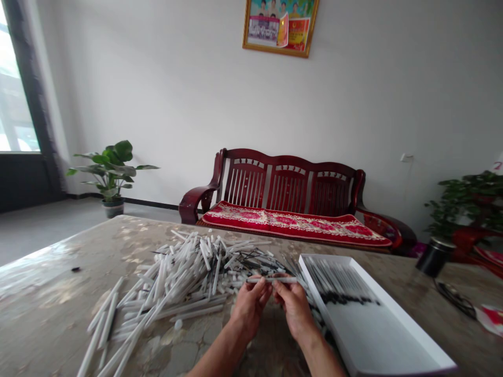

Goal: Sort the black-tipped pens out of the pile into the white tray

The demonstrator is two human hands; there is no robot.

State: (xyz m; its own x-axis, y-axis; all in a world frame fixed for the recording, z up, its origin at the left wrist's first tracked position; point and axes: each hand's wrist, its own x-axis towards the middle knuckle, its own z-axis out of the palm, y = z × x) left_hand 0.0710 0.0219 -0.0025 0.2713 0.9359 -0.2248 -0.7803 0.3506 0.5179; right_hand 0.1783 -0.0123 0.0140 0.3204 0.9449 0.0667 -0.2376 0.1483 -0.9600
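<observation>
Between my two hands a slim whitish tube [271,280], like a pen barrel, lies level. The fingers of my left hand [251,301] pinch its left part, and my right hand [291,299] pinches the right part. A large heap of loose white tubes [173,283] spreads to the left and behind my hands, with thin dark sticks [255,257] mixed in. Close on the right stands a shallow white box [393,335]. A row of similar tubes with black ends [341,280] lies side by side in its far part. My fingers partly hide the held tube.
The patterned table [51,293] carries everything. A black cylinder [434,256] and a dark cable [456,298] are at the right. Behind the table stands a red wooden bench [291,193]. Potted plants [112,173] flank it, and a framed picture [281,26] hangs on the wall.
</observation>
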